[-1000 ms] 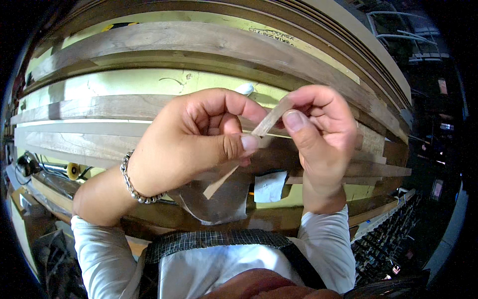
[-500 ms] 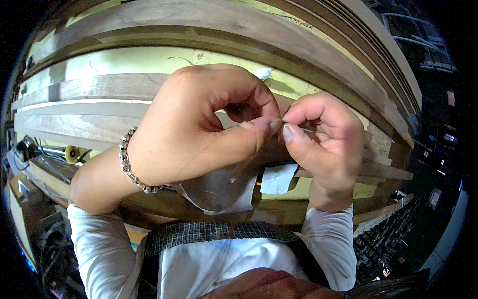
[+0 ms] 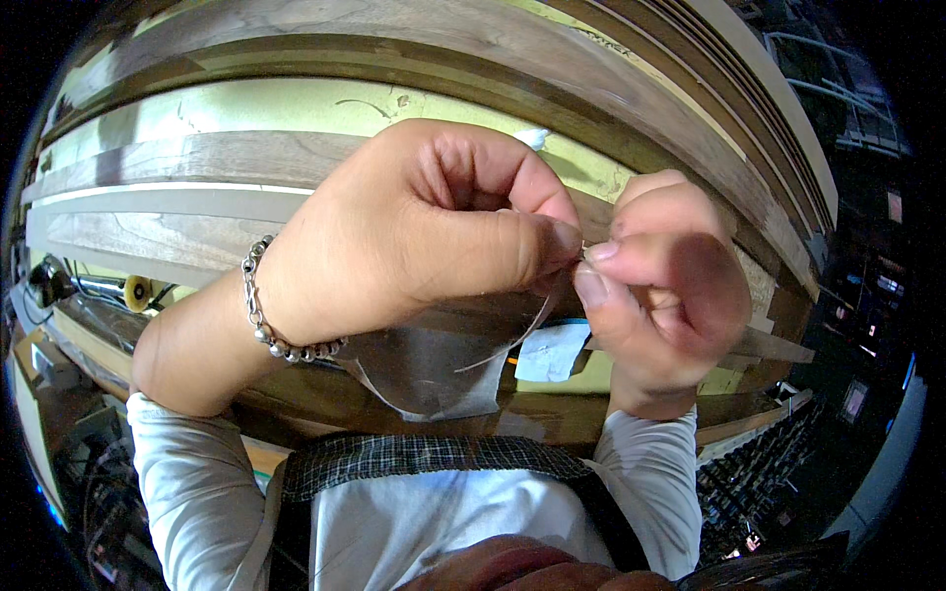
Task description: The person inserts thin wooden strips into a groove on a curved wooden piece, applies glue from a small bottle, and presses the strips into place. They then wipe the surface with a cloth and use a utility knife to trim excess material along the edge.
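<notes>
While the curled left hand [image 3: 414, 231] pinches a thin strip [image 3: 538, 321] above the white paper [image 3: 549, 355], the closed right hand [image 3: 680, 291] pinches the strip's tip.

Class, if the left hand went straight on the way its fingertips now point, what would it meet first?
Probably the right hand: its thumb and index fingertips lie just ahead, though any gap is unclear.

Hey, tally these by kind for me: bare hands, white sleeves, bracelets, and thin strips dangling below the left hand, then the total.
Bare hands: 2 (left hand, right hand)
White sleeves: 2 (left sleeve, right sleeve)
Metal chain bracelet: 1
Thin strip: 1
Total: 6
</notes>
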